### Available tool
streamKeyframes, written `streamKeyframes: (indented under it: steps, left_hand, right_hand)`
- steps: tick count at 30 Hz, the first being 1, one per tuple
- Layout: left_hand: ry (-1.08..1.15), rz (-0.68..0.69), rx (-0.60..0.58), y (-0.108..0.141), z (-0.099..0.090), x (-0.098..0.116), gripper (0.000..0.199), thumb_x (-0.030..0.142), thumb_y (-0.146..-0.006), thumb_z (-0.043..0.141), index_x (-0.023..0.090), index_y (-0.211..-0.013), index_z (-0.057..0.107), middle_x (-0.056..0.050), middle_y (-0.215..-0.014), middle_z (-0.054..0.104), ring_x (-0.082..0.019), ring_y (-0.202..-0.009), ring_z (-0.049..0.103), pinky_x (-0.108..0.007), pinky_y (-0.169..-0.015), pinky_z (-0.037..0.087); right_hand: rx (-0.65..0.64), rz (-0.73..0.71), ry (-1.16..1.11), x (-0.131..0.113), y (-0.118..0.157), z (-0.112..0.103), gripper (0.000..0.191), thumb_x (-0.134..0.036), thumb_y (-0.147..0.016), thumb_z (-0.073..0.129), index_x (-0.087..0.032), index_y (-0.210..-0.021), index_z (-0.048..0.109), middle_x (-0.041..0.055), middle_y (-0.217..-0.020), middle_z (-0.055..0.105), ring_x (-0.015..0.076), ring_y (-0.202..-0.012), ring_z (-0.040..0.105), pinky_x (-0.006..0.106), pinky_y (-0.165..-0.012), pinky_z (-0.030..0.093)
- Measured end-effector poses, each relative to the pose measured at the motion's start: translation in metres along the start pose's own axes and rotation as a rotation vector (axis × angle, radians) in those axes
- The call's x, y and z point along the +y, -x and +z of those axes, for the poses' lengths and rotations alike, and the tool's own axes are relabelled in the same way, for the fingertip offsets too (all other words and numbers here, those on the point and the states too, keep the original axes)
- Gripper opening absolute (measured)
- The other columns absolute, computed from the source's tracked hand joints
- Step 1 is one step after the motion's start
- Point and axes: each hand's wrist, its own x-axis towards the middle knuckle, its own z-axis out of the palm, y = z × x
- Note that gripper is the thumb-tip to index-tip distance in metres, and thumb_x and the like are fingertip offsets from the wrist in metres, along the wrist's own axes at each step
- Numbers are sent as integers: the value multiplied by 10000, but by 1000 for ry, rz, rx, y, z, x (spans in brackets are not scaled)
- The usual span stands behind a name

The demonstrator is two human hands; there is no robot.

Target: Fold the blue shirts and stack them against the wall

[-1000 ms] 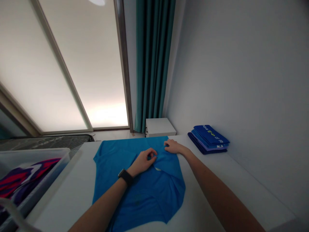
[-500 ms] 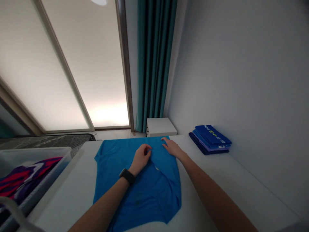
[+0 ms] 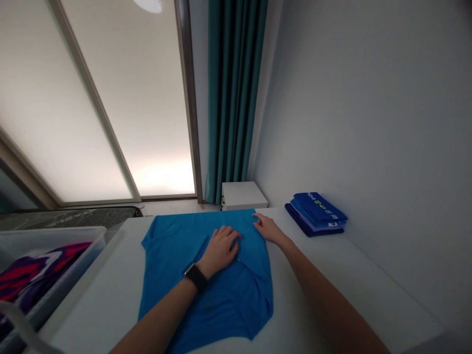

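A blue T-shirt (image 3: 173,268) lies spread on the white table, with creases and a fold running across its right half. My left hand (image 3: 220,250), wearing a black watch (image 3: 195,276) on the wrist, rests on the middle of the shirt with its fingers apart. At the shirt's far right edge is my right hand (image 3: 270,229); its thumb and forefinger are apart and touch or hover over the cloth. Nothing shows held in either hand.
A stack of folded blue and purple clothes (image 3: 315,212) sits on the white table (image 3: 306,285) by the wall. To the left, a translucent bin (image 3: 98,241) holds red and purple clothing (image 3: 40,270). Beyond the table stand a white cabinet (image 3: 243,194) and a teal curtain (image 3: 236,98).
My left hand has gone from curled fingers to spread ones lying on the shirt, slightly nearer me. My right hand has shifted a little right along the shirt's edge.
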Motion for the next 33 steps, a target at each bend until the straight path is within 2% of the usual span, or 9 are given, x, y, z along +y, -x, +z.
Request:
streamKeyframes:
  steps: [5,8,12,15,18,21,25,30,33]
  left_hand:
    - [-114,-185,21,1,8,-5,386,293,-902,458,201,-1272,519,-122,-1207,569,-297,-1122,470,-446,-947,342]
    - [-143,-250,16,1,14,-14,390,326,-903,457,188,-1262,524,-138,-1199,569,-316,-1123,466,-467,-943,337]
    - [-108,-268,32,2,18,-19,264,347,-902,468,201,-1081,597,-110,-1080,594,-301,-1044,493,-439,-892,352]
    - [-59,-263,62,3,19,-20,180,289,-903,463,206,-1015,577,-81,-1042,606,-269,-999,513,-403,-858,356]
    - [6,-255,103,2,18,-21,200,185,-901,423,210,-1055,548,-62,-1020,620,-238,-960,532,-373,-823,361]
    - [41,-272,133,0,13,-21,232,148,-904,400,217,-1058,559,-55,-996,630,-229,-938,540,-362,-800,366]
    - [-19,-277,161,-1,6,-21,233,175,-934,385,230,-965,609,-56,-1002,634,-232,-946,528,-372,-808,363]
    - [-126,-261,94,3,10,-25,292,170,-952,379,231,-974,663,-55,-1016,636,-227,-964,525,-379,-826,354]
    - [-161,-252,60,3,13,-27,314,158,-950,383,234,-1020,680,-59,-1029,636,-228,-978,529,-381,-834,355]
  right_hand:
    - [-12,2,-58,2,-2,2,231,-230,-857,554,-189,-1050,674,76,-999,713,211,-919,651,305,-825,454]
    - [4,-12,-91,1,-4,3,192,-222,-871,516,-197,-969,679,59,-987,712,194,-913,649,287,-819,456]
    - [51,-3,-99,-2,0,12,215,-227,-899,459,-197,-1019,634,40,-921,696,186,-836,640,289,-766,460]
    - [108,-7,-70,-5,6,23,249,-218,-912,436,-196,-1106,592,71,-1044,673,213,-957,615,336,-864,427]
    - [145,-27,-42,-7,11,31,300,-233,-929,414,-201,-1196,547,93,-1139,641,235,-1037,580,378,-933,381]
    - [180,-16,-50,-7,13,31,340,-274,-937,402,-193,-1247,517,84,-1034,652,228,-970,590,371,-905,394]
    - [241,27,-118,-3,13,28,330,-269,-916,401,-202,-1204,548,33,-849,625,209,-875,576,354,-871,406]
    - [243,73,-169,-1,10,30,283,-281,-875,459,-210,-1104,610,20,-780,603,217,-857,555,378,-883,386]
    - [238,79,-217,2,9,29,308,-287,-884,412,-211,-1106,612,28,-810,621,211,-839,566,362,-844,410]
